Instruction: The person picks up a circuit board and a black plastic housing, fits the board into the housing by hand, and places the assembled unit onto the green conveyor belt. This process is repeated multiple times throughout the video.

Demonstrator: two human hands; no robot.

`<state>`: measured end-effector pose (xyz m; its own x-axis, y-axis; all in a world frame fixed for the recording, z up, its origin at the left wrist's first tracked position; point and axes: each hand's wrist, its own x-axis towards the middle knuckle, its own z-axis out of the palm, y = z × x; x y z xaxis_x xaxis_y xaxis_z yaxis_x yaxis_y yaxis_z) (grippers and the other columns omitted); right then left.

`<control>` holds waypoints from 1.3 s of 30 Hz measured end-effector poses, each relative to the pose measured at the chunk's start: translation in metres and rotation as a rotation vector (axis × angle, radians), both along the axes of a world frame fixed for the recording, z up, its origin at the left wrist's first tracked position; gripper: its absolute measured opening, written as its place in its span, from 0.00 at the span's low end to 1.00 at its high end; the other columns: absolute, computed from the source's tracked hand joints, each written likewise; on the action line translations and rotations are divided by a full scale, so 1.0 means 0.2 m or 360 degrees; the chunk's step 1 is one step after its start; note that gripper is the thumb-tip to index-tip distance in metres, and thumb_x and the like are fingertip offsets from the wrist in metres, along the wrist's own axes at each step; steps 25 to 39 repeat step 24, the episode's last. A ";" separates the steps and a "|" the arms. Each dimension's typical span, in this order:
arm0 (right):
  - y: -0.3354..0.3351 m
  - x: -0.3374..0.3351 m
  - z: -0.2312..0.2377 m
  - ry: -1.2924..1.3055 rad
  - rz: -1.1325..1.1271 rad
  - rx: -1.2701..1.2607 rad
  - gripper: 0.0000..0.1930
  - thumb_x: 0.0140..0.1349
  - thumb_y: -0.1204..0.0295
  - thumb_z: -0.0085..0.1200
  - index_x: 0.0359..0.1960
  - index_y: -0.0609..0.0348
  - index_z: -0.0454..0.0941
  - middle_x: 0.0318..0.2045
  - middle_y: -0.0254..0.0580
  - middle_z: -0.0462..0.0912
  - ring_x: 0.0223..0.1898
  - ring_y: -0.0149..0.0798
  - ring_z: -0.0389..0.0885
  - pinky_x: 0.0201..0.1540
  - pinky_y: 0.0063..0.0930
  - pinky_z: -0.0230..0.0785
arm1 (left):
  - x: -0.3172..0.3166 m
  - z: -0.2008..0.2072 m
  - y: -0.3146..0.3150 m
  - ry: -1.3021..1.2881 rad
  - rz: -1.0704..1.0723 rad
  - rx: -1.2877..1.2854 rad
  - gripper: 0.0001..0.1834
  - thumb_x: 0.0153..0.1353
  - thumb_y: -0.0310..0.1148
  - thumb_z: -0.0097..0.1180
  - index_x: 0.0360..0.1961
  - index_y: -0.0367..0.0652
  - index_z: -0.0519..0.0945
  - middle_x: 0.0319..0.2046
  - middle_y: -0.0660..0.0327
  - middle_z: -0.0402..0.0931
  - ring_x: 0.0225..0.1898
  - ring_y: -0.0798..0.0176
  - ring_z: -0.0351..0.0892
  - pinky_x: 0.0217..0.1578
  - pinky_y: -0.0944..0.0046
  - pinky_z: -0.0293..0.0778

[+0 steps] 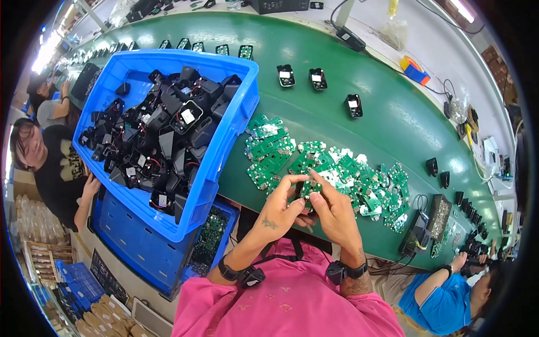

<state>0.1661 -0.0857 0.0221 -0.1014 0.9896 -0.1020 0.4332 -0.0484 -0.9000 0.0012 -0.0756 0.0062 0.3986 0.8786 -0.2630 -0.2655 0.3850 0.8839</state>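
In front of my chest, both hands are closed around a small black plastic housing with a green circuit board (pixel 307 190) in its top. My left hand (pixel 279 209) grips its left side, and my right hand (pixel 335 212) holds the right side, thumb on the board. Fingers hide much of the housing. Just beyond my hands lies a loose heap of green circuit boards (pixel 359 177), with another pile (pixel 269 151) to its left. A blue bin (pixel 210 188) at the left holds many black housings (pixel 168 106), some with white labels and red wires.
Three black housings (pixel 318 80) stand apart on the green table (pixel 393 121), and a row of filled ones (pixel 222 50) runs along its far side. At right are a black radio-like device (pixel 415 238) and a parts tray (pixel 438 216). Co-workers sit at both sides.
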 end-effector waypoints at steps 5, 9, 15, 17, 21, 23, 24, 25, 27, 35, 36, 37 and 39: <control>0.02 0.02 0.02 0.0026 0.0086 -0.0099 0.25 0.66 0.74 0.50 0.66 0.57 0.68 0.22 0.32 0.70 0.24 0.23 0.64 0.27 0.22 0.61 | -0.01 0.01 0.02 0.0033 -0.0097 0.0009 0.23 0.66 0.22 0.42 0.62 0.37 0.60 0.47 0.49 0.74 0.34 0.62 0.85 0.28 0.68 0.82; 0.06 0.05 0.02 0.0043 0.0142 -0.0203 0.26 0.65 0.74 0.52 0.66 0.57 0.68 0.22 0.30 0.71 0.25 0.22 0.64 0.28 0.21 0.62 | -0.02 0.01 0.03 0.0140 -0.0176 0.0064 0.24 0.68 0.23 0.42 0.65 0.39 0.57 0.43 0.50 0.74 0.35 0.59 0.85 0.32 0.65 0.85; 0.08 0.16 0.02 0.0095 0.0339 -0.0190 0.27 0.64 0.74 0.52 0.66 0.56 0.68 0.24 0.32 0.72 0.26 0.23 0.66 0.31 0.21 0.65 | -0.01 0.00 0.06 0.0212 -0.0300 0.0044 0.24 0.65 0.19 0.44 0.62 0.37 0.58 0.42 0.50 0.74 0.37 0.61 0.84 0.32 0.65 0.85; 0.09 0.18 0.00 0.0038 0.0333 -0.0210 0.27 0.64 0.74 0.52 0.66 0.57 0.68 0.25 0.33 0.74 0.27 0.23 0.68 0.33 0.21 0.67 | 0.02 -0.01 0.07 0.0231 -0.0344 0.0080 0.24 0.65 0.19 0.45 0.62 0.37 0.58 0.43 0.50 0.74 0.38 0.61 0.84 0.33 0.64 0.85; 0.07 0.19 -0.03 0.0024 0.0279 -0.0247 0.26 0.64 0.74 0.53 0.66 0.57 0.69 0.27 0.32 0.77 0.29 0.22 0.70 0.35 0.20 0.68 | 0.07 -0.04 0.06 0.0202 -0.0366 0.0070 0.24 0.65 0.20 0.46 0.62 0.37 0.58 0.43 0.50 0.74 0.39 0.60 0.84 0.34 0.64 0.85; 0.05 0.19 -0.05 0.0290 0.0078 -0.0253 0.26 0.64 0.74 0.53 0.66 0.56 0.69 0.29 0.31 0.78 0.30 0.22 0.70 0.35 0.19 0.67 | 0.09 -0.03 0.07 0.0150 -0.0343 0.0065 0.25 0.65 0.21 0.47 0.63 0.38 0.58 0.45 0.49 0.73 0.39 0.60 0.84 0.35 0.63 0.85; 0.04 0.19 -0.05 0.0244 0.0059 -0.0247 0.26 0.64 0.74 0.53 0.66 0.56 0.69 0.30 0.31 0.78 0.30 0.21 0.70 0.35 0.19 0.68 | 0.10 -0.03 0.07 0.0152 -0.0350 0.0068 0.25 0.65 0.21 0.47 0.63 0.38 0.58 0.45 0.49 0.73 0.39 0.60 0.84 0.35 0.63 0.85; 0.04 0.19 -0.05 0.0244 0.0059 -0.0247 0.26 0.64 0.74 0.53 0.66 0.56 0.69 0.30 0.31 0.78 0.30 0.21 0.70 0.35 0.19 0.68 | 0.10 -0.03 0.07 0.0152 -0.0350 0.0068 0.25 0.65 0.21 0.47 0.63 0.38 0.58 0.45 0.49 0.73 0.39 0.60 0.84 0.35 0.63 0.85; 0.04 0.19 -0.05 0.0244 0.0059 -0.0247 0.26 0.64 0.74 0.53 0.66 0.56 0.69 0.30 0.31 0.78 0.30 0.21 0.70 0.35 0.19 0.68 | 0.10 -0.03 0.07 0.0152 -0.0350 0.0068 0.25 0.65 0.21 0.47 0.63 0.38 0.58 0.45 0.49 0.73 0.39 0.60 0.84 0.35 0.63 0.85; 0.04 0.19 -0.05 0.0244 0.0059 -0.0247 0.26 0.64 0.74 0.53 0.66 0.56 0.69 0.30 0.31 0.78 0.30 0.21 0.70 0.35 0.19 0.68 | 0.10 -0.03 0.07 0.0152 -0.0350 0.0068 0.25 0.65 0.21 0.47 0.63 0.38 0.58 0.45 0.49 0.73 0.39 0.60 0.84 0.35 0.63 0.85; 0.04 0.19 -0.05 0.0244 0.0059 -0.0247 0.26 0.64 0.74 0.53 0.66 0.56 0.69 0.30 0.31 0.78 0.30 0.21 0.70 0.35 0.19 0.68 | 0.10 -0.03 0.07 0.0152 -0.0350 0.0068 0.25 0.65 0.21 0.47 0.63 0.38 0.58 0.45 0.49 0.73 0.39 0.60 0.84 0.35 0.63 0.85; 0.04 0.19 -0.05 0.0244 0.0059 -0.0247 0.26 0.64 0.74 0.53 0.66 0.56 0.69 0.30 0.31 0.78 0.30 0.21 0.70 0.35 0.19 0.68 | 0.10 -0.03 0.07 0.0152 -0.0350 0.0068 0.25 0.65 0.21 0.47 0.63 0.38 0.58 0.45 0.49 0.73 0.39 0.60 0.84 0.35 0.63 0.85; 0.04 0.19 -0.05 0.0244 0.0059 -0.0247 0.26 0.64 0.74 0.53 0.66 0.56 0.69 0.30 0.31 0.78 0.30 0.21 0.70 0.35 0.19 0.68 | 0.10 -0.03 0.07 0.0152 -0.0350 0.0068 0.25 0.65 0.21 0.47 0.63 0.38 0.58 0.45 0.49 0.73 0.39 0.60 0.84 0.35 0.63 0.85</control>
